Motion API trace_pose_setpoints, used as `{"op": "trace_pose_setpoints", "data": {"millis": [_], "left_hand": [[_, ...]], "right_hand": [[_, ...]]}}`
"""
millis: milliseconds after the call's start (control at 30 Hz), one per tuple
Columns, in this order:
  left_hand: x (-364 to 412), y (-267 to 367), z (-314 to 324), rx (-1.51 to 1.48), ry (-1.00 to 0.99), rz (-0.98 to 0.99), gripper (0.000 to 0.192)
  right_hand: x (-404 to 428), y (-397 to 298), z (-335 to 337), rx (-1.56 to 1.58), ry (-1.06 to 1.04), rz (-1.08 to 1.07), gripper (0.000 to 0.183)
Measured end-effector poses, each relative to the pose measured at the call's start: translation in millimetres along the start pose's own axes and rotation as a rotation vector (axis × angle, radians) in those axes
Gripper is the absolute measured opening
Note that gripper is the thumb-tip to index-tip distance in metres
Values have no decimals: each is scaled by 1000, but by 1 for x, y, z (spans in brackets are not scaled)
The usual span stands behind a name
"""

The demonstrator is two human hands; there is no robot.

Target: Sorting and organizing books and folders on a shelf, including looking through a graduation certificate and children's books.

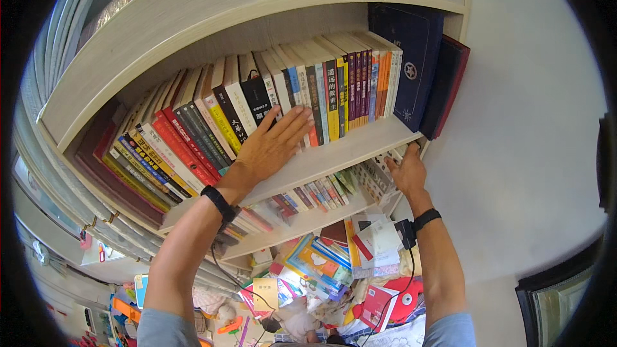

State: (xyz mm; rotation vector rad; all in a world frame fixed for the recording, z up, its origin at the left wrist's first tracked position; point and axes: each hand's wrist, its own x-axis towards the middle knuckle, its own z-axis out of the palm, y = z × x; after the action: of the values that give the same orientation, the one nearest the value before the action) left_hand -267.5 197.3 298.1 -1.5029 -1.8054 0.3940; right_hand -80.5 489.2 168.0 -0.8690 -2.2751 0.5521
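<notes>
My left hand (275,142) lies with its palm against the spines of a row of upright books (246,101) on the upper shelf, fingers stretched out and thumb spread. It holds nothing. At the right end, just below the shelf board (332,156), is my right hand (409,173), by the bookcase's side edge. Its thumb points up beside a patterned white box (375,178) on the shelf below. Whether its fingers grip the edge is hidden. A large dark blue folder (407,67) and a dark red-edged folder (447,86) stand at the row's right end.
Smaller books (308,195) line the lower shelf. Below lie piled books and papers (313,265), a red plush toy (405,299) and scattered toys (231,325). Curtains (46,101) hang at the left; a white wall (516,130) rises at the right. A black cable (412,270) runs from my right wrist.
</notes>
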Motion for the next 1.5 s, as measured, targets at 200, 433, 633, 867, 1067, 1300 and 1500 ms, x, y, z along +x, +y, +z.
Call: {"op": "trace_pose_setpoints", "data": {"millis": [200, 433, 633, 867, 1067, 1300, 1500], "left_hand": [[4, 1, -3, 36, -50, -21, 57], [-9, 10, -17, 43, -151, -102, 59], [-10, -6, -28, 238, -247, 10, 69], [0, 12, -39, -25, -180, 0, 65], [21, 6, -31, 194, -221, 115, 64], [24, 16, -34, 49, -256, 9, 64], [51, 25, -44, -27, -170, 129, 62]], "right_hand": [[-1, 5, 4, 18, 11, 28, 58], [0, 5, 2, -8, -21, 47, 59], [-2, 5, 2, 22, 0, 0, 58], [-2, 8, 5, 32, 19, -10, 57], [-1, 13, 7, 25, 14, 3, 56], [0, 4, -2, 24, -30, 36, 57], [-2, 5, 0, -9, -11, 45, 58]]}}
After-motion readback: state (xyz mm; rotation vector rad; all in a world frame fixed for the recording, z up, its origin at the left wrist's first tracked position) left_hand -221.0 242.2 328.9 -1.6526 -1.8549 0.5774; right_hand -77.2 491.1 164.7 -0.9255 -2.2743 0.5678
